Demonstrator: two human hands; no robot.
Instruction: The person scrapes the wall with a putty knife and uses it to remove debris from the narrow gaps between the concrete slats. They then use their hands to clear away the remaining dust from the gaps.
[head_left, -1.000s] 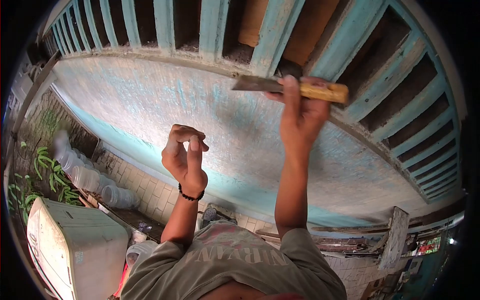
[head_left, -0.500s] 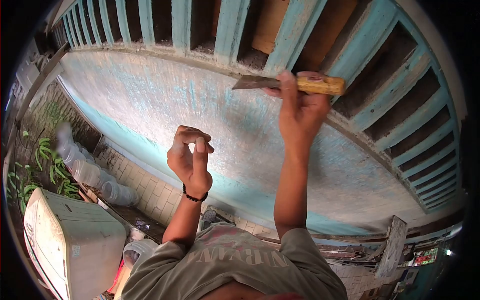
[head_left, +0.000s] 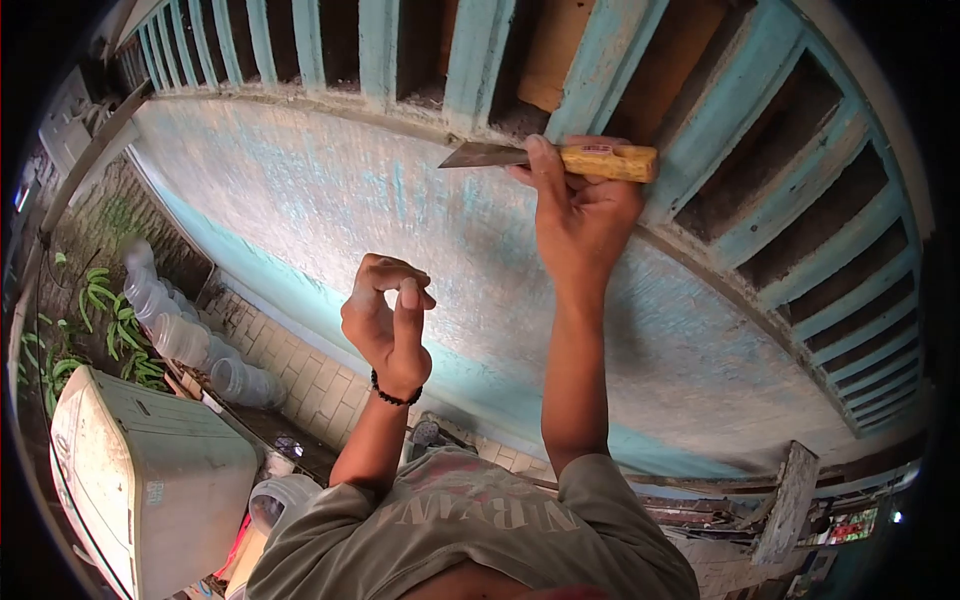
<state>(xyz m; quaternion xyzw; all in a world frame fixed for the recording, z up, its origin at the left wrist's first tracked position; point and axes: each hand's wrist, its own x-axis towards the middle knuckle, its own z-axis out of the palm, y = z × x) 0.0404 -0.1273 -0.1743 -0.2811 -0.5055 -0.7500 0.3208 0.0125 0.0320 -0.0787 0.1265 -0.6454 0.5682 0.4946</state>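
Scraper (head_left: 490, 155) sits upper centre of the frame, in the right hand (head_left: 588, 220). Long axis runs close to horizontal across the picture: blade points left, yellow handle (head_left: 612, 162) points right. The blade extends left of the right fingers, lying along the top of the scuffed wall (head_left: 480, 260), just below the blue slats (head_left: 478, 70). Can't tell if the blade edge touches the wall or stands off it.

Right hand: closed on the scraper where handle meets blade, thumb on the near side, other fingers mostly hidden behind. Grip looks firm, my read only.

Left hand (head_left: 388, 325): left of centre, below and left of the blade tip, clear of the tool. Right hand is the nearer one, since it's on it. Left fingers are curled, thumb raised next to the fingertips. No object visible in there; can't tell whether thumb and fingers meet. Dark bracelet (head_left: 397, 396) on that wrist.
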